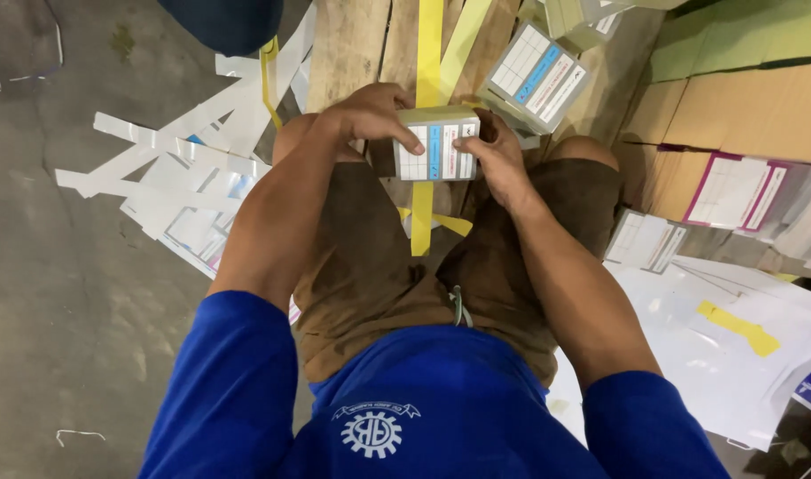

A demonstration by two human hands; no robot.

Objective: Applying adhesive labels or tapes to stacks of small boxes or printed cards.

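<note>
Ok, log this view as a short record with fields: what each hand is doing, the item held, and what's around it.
left hand: left hand grips the top and left side of the small box
right hand: right hand grips its right side
item held: small box, grey-white with a blue-striped label, above the knees
under the box: yellow strap lying along a wooden pallet
further up: similar labelled box
left floor: white paper strips
right: brown cartons
</note>
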